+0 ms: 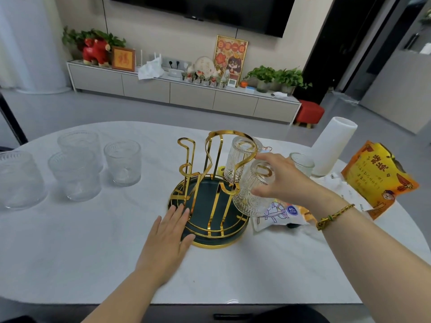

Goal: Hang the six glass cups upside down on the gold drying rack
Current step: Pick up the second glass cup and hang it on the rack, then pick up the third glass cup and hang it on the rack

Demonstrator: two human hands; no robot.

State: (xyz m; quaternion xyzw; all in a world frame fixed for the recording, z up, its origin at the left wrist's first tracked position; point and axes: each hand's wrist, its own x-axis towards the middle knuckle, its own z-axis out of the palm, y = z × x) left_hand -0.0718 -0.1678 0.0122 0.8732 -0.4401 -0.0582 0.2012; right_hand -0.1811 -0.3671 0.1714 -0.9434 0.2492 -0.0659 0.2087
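The gold drying rack [198, 164] stands on a dark green round tray [205, 215] in the middle of the white table. One glass cup [238, 159] hangs upside down on a rear right prong. My right hand [282, 178] grips a second upside-down cup [251, 190] at the rack's front right prong. My left hand [168, 238] lies flat, fingers spread, against the tray's left front rim. Several upright cups [122, 162] stand at the left. Another upright cup [302, 163] sits behind my right hand.
A tall white cylinder [331, 145] stands at the right rear of the table. An orange snack bag [377, 178] and a white printed packet [279, 215] lie right of the tray. The table's front edge [233, 303] is near my body.
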